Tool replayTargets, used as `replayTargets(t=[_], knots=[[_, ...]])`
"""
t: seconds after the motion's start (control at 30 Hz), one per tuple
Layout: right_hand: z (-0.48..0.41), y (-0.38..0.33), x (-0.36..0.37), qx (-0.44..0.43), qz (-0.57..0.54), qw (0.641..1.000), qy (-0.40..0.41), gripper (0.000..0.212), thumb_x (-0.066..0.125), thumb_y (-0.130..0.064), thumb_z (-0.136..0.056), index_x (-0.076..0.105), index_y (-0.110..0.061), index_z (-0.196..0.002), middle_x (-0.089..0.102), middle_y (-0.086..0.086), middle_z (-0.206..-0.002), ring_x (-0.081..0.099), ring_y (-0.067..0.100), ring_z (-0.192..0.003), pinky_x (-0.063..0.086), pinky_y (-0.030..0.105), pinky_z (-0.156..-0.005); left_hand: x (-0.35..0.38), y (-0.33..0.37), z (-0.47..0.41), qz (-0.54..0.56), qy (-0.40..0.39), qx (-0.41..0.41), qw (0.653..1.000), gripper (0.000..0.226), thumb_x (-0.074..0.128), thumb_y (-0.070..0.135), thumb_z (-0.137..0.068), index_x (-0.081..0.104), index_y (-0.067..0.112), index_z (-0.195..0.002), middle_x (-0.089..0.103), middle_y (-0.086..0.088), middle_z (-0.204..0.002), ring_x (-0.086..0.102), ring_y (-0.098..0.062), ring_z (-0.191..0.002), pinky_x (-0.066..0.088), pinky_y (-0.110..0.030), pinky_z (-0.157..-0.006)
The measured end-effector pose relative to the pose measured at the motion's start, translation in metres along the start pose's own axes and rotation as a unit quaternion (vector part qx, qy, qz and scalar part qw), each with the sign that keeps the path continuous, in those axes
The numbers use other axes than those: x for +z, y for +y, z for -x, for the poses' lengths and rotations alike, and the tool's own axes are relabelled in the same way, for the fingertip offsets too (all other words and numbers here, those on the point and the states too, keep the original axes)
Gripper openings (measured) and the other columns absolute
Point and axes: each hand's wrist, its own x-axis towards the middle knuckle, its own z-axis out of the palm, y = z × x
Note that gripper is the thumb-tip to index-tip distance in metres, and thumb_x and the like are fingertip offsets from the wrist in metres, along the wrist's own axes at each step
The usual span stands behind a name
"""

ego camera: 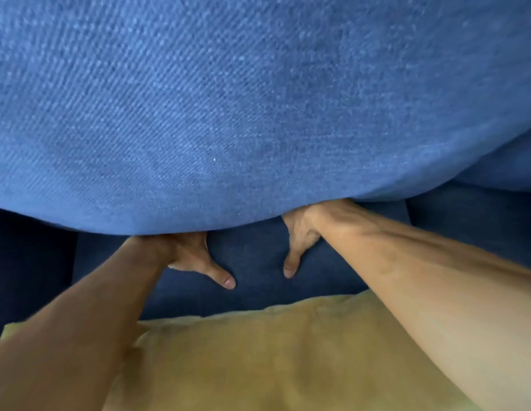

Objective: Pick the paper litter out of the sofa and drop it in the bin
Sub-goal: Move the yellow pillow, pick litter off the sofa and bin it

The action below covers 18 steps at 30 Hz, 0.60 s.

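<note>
Both grips: left hand (184, 253) and right hand (303, 232) have fingers hidden under blue sofa cushion (228, 114), thumbs out, closure can't tell. Dark sofa seat (255, 262) below. Yellow pillow (273, 351) nearest. Cushion fills the view; paper litter not visible.

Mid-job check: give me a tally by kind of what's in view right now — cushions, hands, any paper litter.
Large blue woven-fabric sofa cushion, lifted by both hands: 1
Mustard-yellow soft cushion in the foreground: 1
Bare hands, left hand and right hand, fingers hidden under the blue cushion: 2
Paper litter visible: 0
Total: 4
</note>
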Motion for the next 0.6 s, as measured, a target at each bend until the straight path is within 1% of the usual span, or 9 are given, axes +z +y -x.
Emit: replayTargets(t=[0.07,0.17,0.23,0.3,0.4,0.47,0.5,0.57,0.6], knots=[[0.01,-0.004,0.009,0.002,0.031,0.998,0.062,0.099,0.085,-0.066,-0.04,0.053,-0.025,-0.124,0.055,-0.007,-0.125,0.051,0.022,-0.114,0.038,0.037,-0.104,0.006,0.002,0.008,0.012,0.013,0.001,1.0,0.144,0.074,0.083,-0.025,0.015,0.04,-0.148,0.027,0.013,-0.154,0.029,-0.021,-0.142,0.025,-0.042,-0.116],[0.036,-0.002,0.022,-0.01,0.031,0.988,0.148,0.096,0.084,-0.06,-0.055,0.043,-0.024,-0.133,0.048,-0.002,-0.136,0.044,0.025,-0.125,0.034,0.036,-0.107,0.013,0.003,0.021,0.005,0.058,0.028,0.998,0.139,0.074,0.082,-0.033,0.013,0.035,-0.149,0.023,0.01,-0.155,0.025,-0.02,-0.143,0.022,-0.038,-0.118],[0.055,0.001,0.028,-0.023,0.009,0.982,0.189,0.095,0.082,-0.057,-0.062,0.035,-0.027,-0.139,0.04,-0.004,-0.145,0.038,0.025,-0.132,0.033,0.036,-0.106,0.018,0.003,0.029,-0.015,0.088,0.044,0.995,0.126,0.073,0.08,-0.045,0.019,0.032,-0.148,0.025,0.007,-0.155,0.025,-0.02,-0.142,0.022,-0.035,-0.117],[0.07,-0.001,0.035,-0.026,0.017,0.976,0.218,0.091,0.077,-0.057,-0.069,0.032,-0.029,-0.143,0.035,-0.006,-0.149,0.035,0.025,-0.136,0.034,0.037,-0.106,0.02,0.005,0.04,-0.042,0.103,0.049,0.993,0.11,0.069,0.079,-0.055,0.029,0.03,-0.145,0.032,0.004,-0.152,0.032,-0.022,-0.139,0.028,-0.035,-0.114],[0.078,-0.01,0.044,-0.007,0.043,0.966,0.254,0.065,0.067,-0.05,-0.083,0.043,-0.026,-0.137,0.043,-0.003,-0.144,0.044,0.028,-0.129,0.042,0.04,-0.101,0.018,0.007,0.054,-0.083,0.087,0.028,0.992,0.096,0.063,0.074,-0.07,0.028,0.03,-0.149,0.033,0.0,-0.153,0.036,-0.027,-0.137,0.033,-0.039,-0.111],[0.085,-0.015,0.047,0.004,0.055,0.959,0.277,0.042,0.059,-0.035,-0.093,0.052,-0.021,-0.132,0.048,0.003,-0.136,0.048,0.029,-0.124,0.044,0.039,-0.097,0.013,0.013,0.061,-0.132,0.085,0.024,0.987,0.081,0.058,0.064,-0.082,0.029,0.03,-0.149,0.034,-0.002,-0.152,0.04,-0.028,-0.135,0.035,-0.039,-0.109],[0.089,-0.016,0.047,0.01,0.062,0.958,0.281,0.034,0.054,-0.026,-0.096,0.055,-0.019,-0.13,0.049,0.006,-0.134,0.049,0.03,-0.122,0.044,0.038,-0.095,0.012,0.017,0.065,-0.161,0.09,0.029,0.982,0.069,0.056,0.056,-0.088,0.032,0.03,-0.148,0.037,-0.002,-0.15,0.042,-0.027,-0.133,0.037,-0.039,-0.108],[0.1,-0.018,0.045,0.023,0.043,0.962,0.269,0.033,0.046,-0.009,-0.096,0.059,-0.013,-0.126,0.051,0.01,-0.129,0.05,0.032,-0.119,0.044,0.037,-0.092,0.011,0.025,0.072,-0.229,0.108,0.044,0.966,0.046,0.049,0.038,-0.098,0.041,0.028,-0.142,0.044,-0.002,-0.143,0.048,-0.025,-0.128,0.042,-0.037,-0.104],[0.106,-0.02,0.044,0.025,0.024,0.965,0.262,0.031,0.046,-0.004,-0.094,0.062,-0.012,-0.119,0.053,0.01,-0.124,0.052,0.033,-0.116,0.043,0.036,-0.088,0.011,0.027,0.075,-0.256,0.111,0.045,0.959,0.039,0.046,0.028,-0.1,0.045,0.026,-0.139,0.047,-0.003,-0.14,0.051,-0.024,-0.126,0.043,-0.035,-0.102]])
